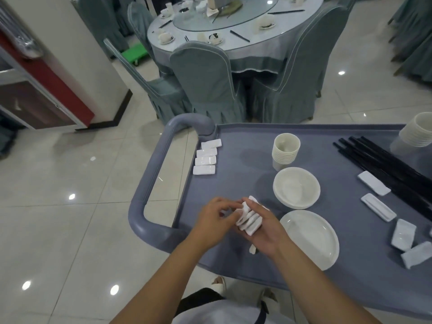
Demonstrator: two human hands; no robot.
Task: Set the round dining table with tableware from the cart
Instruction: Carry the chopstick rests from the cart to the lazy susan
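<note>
Above the grey cart (245,141) my right hand (268,232) lies palm up and holds a stack of several white chopstick rests (249,222). My left hand (216,218) pinches the near end of that stack with curled fingers. Several more rests (207,157) lie in a row at the cart's far left, others (378,206) lie scattered at its right. On the cart stand stacked cups (285,152), stacked small bowls (296,187), a white plate (311,237) and black chopsticks (383,164). The round dining table (254,46) stands beyond, partly laid.
Grey-covered chairs (205,83) stand between the cart and the table. The cart's handle (149,188) loops out to the left. A stack of bowls (418,130) sits at the cart's far right corner. A pillar (70,54) rises at the left over glossy tiled floor.
</note>
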